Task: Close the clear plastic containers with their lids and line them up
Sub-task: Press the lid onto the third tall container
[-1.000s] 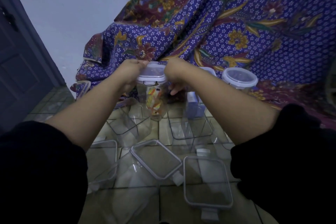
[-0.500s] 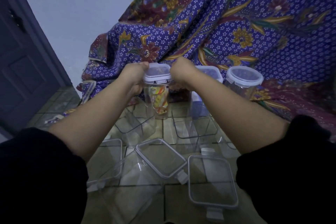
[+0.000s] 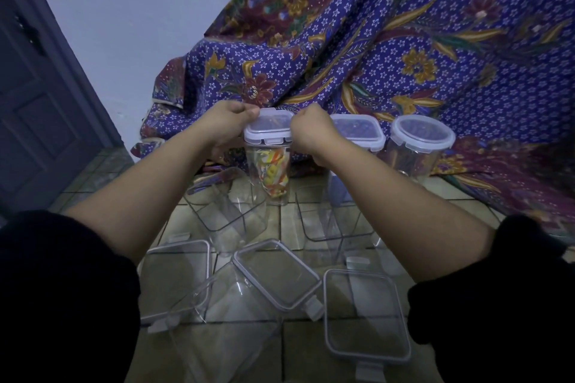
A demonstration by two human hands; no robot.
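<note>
**Both hands clamped on the lid of a tall container**

Seen from the head camera, the tall container (image 3: 271, 176) stood upright on the tiled floor (image 3: 298, 348), in front of a patterned cloth (image 3: 404, 47), with colourful bits showing through its clear wall. Its lid (image 3: 269, 127) sat on top. The left hand (image 3: 228, 124) gripped the lid's left edge with curled fingers, thumb on the top. The right hand (image 3: 311, 134) was curled round the right edge. Whether the side clips were pressed home could not be told.

Just right of that container stood a second container (image 3: 354, 130) with its lid on, and beside that a round container (image 3: 421, 138), also lidded. The three formed a row along the foot of the cloth.

Nearer the person, two open containers stood without lids: one (image 3: 230, 211) tilted, below the left forearm, the other (image 3: 334, 221) below the right forearm. Closer still lay three loose lids: one on the left (image 3: 177, 280), one in the middle (image 3: 277, 274) and one on the right (image 3: 365, 314). A large clear container (image 3: 224, 339) lay at the bottom of the picture, under the middle lid's left corner.

Black sleeves (image 3: 62, 289) covered both upper arms. A dark door (image 3: 31, 109) stood at the left, next to a pale wall (image 3: 140, 9).
</note>
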